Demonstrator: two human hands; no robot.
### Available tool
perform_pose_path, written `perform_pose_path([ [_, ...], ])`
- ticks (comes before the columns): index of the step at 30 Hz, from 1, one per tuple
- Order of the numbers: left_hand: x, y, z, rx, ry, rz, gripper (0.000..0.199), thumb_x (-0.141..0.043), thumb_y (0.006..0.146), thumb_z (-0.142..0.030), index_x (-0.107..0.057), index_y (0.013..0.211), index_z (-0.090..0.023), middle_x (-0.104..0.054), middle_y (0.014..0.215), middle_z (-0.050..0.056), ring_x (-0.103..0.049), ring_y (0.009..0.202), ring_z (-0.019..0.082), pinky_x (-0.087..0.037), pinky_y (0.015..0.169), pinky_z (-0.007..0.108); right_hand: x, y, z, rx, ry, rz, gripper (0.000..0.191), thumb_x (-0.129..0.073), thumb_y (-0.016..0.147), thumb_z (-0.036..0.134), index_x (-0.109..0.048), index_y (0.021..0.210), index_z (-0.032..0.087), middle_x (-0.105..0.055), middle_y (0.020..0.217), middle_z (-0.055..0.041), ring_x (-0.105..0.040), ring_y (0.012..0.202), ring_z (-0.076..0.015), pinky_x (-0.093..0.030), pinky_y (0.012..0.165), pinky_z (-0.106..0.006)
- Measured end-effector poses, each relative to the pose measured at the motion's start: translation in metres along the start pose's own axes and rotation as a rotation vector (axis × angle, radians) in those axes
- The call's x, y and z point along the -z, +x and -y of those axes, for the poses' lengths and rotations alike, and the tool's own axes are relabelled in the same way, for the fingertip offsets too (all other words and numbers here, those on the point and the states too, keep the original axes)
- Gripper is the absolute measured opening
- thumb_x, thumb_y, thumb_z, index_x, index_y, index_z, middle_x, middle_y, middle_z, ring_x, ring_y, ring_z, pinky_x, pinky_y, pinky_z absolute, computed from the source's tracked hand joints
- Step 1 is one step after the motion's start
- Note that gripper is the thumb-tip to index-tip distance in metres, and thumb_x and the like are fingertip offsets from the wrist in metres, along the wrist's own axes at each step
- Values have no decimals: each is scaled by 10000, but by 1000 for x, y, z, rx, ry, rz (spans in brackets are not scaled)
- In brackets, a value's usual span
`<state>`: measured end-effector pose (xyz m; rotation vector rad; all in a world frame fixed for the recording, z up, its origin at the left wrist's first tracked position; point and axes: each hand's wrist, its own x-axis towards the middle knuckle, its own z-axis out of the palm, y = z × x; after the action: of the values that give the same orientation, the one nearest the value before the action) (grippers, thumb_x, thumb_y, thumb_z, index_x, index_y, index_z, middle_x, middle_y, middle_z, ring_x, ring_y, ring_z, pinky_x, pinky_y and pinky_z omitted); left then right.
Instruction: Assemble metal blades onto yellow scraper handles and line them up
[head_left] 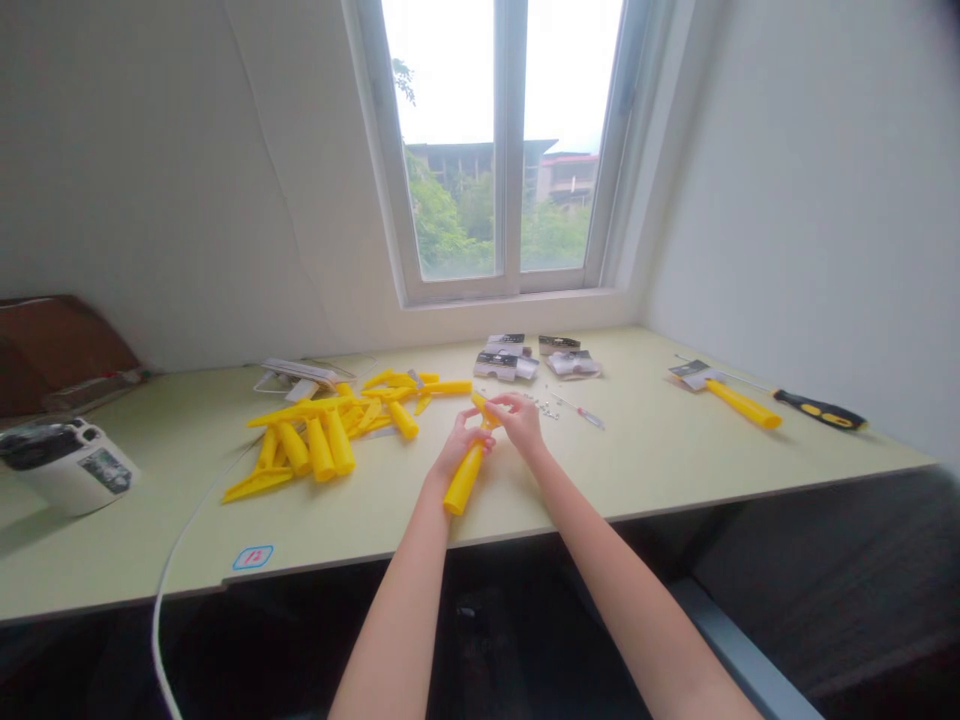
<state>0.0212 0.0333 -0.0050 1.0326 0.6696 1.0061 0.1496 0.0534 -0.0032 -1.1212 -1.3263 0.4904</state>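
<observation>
Near the front edge of the table, my left hand [456, 446] is closed around the narrow middle of a yellow plastic handle [463, 484]. Its wide hollow end points down toward me. My right hand [517, 420] pinches at the handle's far end, where a yellow tip shows between the fingers. What exactly the right fingertips press on is partly hidden. Just beyond the right hand lie small metal fasteners [550, 408] and a small screwdriver [591, 416]. To the left of my hands is a pile of yellow plastic handles and parts [321, 448].
Card-topped packages [504, 364] lie below the window. At right rest a scraper with a yellow handle [742, 403] and a black-and-yellow screwdriver [821, 410]. A white mug-like container [82, 470] stands far left. A white cable [176, 550] hangs over the front edge.
</observation>
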Motion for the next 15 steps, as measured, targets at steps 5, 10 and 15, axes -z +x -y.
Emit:
perform_pose_path([
  [5, -1, -1, -1, -3, 8, 1, 595, -581, 614, -127, -369, 1166, -194, -500, 631, -43, -474, 489, 60, -334, 484, 173, 1, -1, 1, 28, -44, -4, 160, -610, 644, 355, -658, 642, 203, -637, 741, -31, -576, 758, -176, -430, 625, -263],
  [10, -2, -2, -1, -20, -11, 21, 575, -571, 619, -119, -381, 1158, -189, -501, 627, -41, -464, 491, 56, -333, 488, 170, 2, -1, -2, 50, -39, 3, 124, -618, 649, 315, -679, 674, 210, -632, 805, -34, -572, 813, -182, -430, 650, -269],
  [15, -3, -2, 0, -24, -8, 15, 568, -573, 618, -122, -390, 1152, -183, -503, 620, -40, -467, 498, 61, -334, 492, 172, 3, -2, -1, 115, -99, -36, 96, -613, 674, 271, -697, 687, 229, -641, 837, -36, -573, 849, -180, -421, 792, -317],
])
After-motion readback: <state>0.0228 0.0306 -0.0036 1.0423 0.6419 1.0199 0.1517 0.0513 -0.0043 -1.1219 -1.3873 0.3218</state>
